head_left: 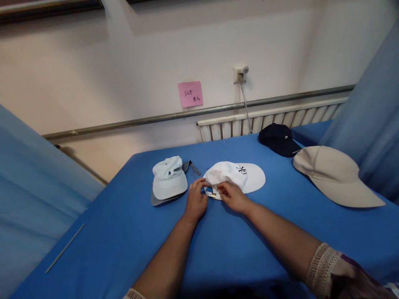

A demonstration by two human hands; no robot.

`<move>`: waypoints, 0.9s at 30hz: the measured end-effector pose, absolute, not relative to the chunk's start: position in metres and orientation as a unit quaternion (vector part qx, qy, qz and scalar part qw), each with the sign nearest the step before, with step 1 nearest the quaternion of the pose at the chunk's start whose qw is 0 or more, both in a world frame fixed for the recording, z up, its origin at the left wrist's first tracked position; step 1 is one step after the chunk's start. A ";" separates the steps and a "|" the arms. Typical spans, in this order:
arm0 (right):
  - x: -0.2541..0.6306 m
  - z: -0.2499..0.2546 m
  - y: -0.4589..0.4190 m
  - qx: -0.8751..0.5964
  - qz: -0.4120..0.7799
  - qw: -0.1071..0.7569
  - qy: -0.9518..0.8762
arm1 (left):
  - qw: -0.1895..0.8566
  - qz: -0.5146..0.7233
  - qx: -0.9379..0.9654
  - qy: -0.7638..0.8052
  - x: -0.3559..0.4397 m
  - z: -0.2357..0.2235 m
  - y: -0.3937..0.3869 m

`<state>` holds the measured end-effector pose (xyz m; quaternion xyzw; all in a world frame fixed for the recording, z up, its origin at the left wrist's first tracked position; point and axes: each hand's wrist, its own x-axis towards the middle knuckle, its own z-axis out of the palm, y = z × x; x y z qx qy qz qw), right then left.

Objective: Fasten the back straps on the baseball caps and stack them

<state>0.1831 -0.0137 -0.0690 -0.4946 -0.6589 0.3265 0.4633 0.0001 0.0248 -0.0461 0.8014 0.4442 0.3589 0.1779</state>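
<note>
A white baseball cap (229,173) with dark "CK" lettering lies on the blue-covered table (237,253), its brim pointing right. At the cap's back opening, near a strap with a gold-coloured buckle, both hands are at work. My left hand (197,198) pinches the left edge of the opening. With bent fingers my right hand (233,196) grips the cap's edge just right of the buckle. To the left sits a pale blue-white cap (169,177) stacked on a grey cap (156,200), whose dark strap sticks out behind.
A navy cap (278,139) and a large beige cap (335,174) lie at the right. A thin rod (65,248) rests near the left edge. Behind are a radiator (230,128), a wall rail (140,120) and a plugged-in cord (245,104). Blue curtains (37,182) hang at both sides.
</note>
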 end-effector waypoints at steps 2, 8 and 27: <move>0.187 -0.078 -0.006 -0.498 0.360 0.487 -0.620 | 0.180 0.308 0.850 0.387 0.001 -0.041 0.019; 0.192 -0.080 -0.004 -0.477 0.384 0.502 -0.611 | 0.187 0.196 0.898 0.347 0.016 -0.043 0.014; 0.192 -0.070 -0.008 -0.475 0.390 0.466 -0.636 | 0.372 0.257 0.813 0.366 0.016 -0.039 0.022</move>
